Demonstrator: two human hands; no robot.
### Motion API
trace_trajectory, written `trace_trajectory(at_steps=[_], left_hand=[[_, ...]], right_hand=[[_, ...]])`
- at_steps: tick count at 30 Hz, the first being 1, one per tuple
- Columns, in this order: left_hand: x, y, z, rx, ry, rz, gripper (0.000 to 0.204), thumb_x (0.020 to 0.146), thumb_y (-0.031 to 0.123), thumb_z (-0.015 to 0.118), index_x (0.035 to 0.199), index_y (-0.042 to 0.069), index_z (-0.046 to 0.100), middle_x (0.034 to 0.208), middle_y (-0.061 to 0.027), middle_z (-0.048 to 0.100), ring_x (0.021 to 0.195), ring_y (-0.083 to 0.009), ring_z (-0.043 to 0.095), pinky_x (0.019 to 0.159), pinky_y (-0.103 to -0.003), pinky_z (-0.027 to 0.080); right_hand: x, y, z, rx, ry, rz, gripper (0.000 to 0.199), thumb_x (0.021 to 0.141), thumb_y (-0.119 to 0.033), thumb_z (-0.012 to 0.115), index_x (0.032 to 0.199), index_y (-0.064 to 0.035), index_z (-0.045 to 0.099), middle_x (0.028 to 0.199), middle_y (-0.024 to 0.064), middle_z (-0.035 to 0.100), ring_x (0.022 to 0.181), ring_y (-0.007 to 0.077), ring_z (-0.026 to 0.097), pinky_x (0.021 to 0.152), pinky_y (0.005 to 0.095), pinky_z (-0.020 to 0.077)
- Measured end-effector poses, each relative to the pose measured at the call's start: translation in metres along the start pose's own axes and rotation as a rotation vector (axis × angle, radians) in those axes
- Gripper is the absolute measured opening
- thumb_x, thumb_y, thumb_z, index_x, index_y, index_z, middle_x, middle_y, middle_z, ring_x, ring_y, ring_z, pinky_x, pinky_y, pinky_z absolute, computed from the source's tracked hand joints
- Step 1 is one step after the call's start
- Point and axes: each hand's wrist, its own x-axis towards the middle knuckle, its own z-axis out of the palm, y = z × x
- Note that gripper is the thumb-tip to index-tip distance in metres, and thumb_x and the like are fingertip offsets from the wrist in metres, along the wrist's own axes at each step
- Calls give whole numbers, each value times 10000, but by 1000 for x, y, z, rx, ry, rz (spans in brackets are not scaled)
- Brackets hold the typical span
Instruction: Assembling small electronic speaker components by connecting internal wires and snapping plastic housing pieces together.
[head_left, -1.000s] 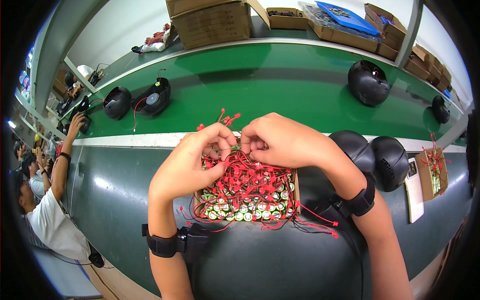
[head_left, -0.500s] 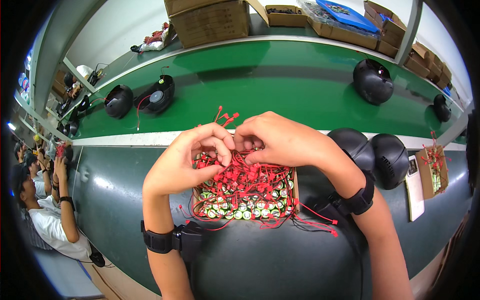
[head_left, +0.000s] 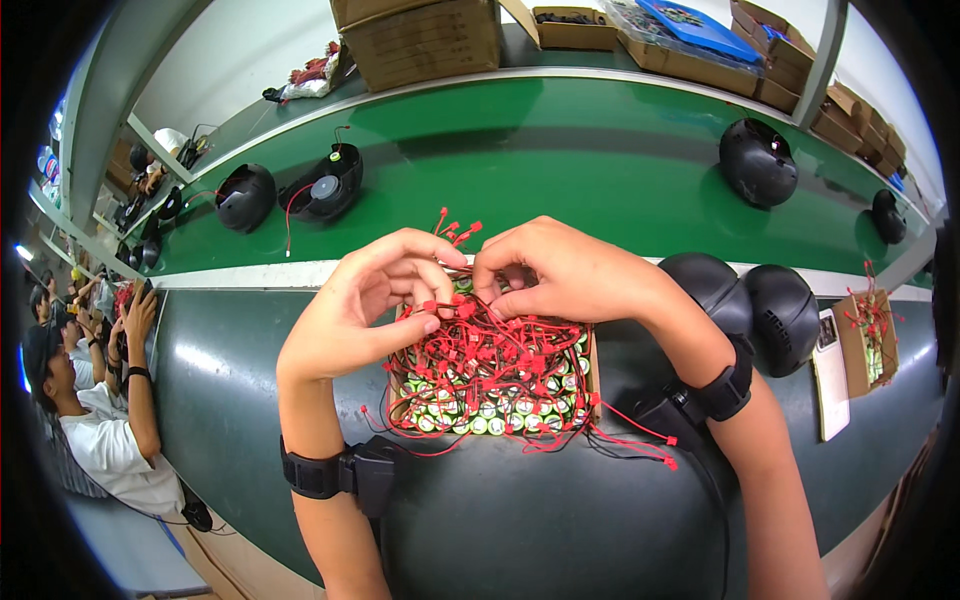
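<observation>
my left hand (head_left: 365, 305): fingertips curled in closer to right hand (head_left: 560, 270) | grip on red wires (head_left: 490, 365): tightened over the tangle | seated person (head_left: 90, 400): arms raised

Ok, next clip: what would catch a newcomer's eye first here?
The tangle of red wires at centre, spilling over a small box of green-capped cylindrical cells on the dark bench. The left hand and right hand meet over its far edge, fingertips pinching into the wires. Beyond them, black dome-shaped housings sit spaced along the green conveyor belt.
</observation>
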Motion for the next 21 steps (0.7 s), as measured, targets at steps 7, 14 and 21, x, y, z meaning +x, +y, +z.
trace_trajectory(at_steps=[7, 14, 21], left_hand=[[1, 0, -2, -4, 47, -52, 366, 790, -81, 629, 1143, -12, 558, 880, -27, 586, 845, -86, 570, 757, -242, 477], [5, -5, 5, 43, 108, -57, 340, 811, -38, 650, 1137, -9, 560, 863, -4, 569, 801, -50, 527, 672, -217, 440], [5, 4, 6, -29, 147, -63, 350, 795, -24, 659, 1131, -3, 559, 866, -3, 562, 798, -54, 517, 675, -203, 426]], right_hand=[[2, 12, 5, 111, 21, -32, 112, 798, -120, 681, 867, -32, 670, 747, 66, 651, 712, 181, 601, 676, 336, 468], [-3, 19, 3, 168, -42, -36, 150, 777, -140, 697, 848, -34, 619, 746, 38, 592, 685, 157, 512, 659, 306, 448], [-7, 19, 11, -186, 83, -185, 149, 759, -124, 690, 851, -42, 605, 728, 52, 561, 709, 173, 552, 669, 315, 452]])
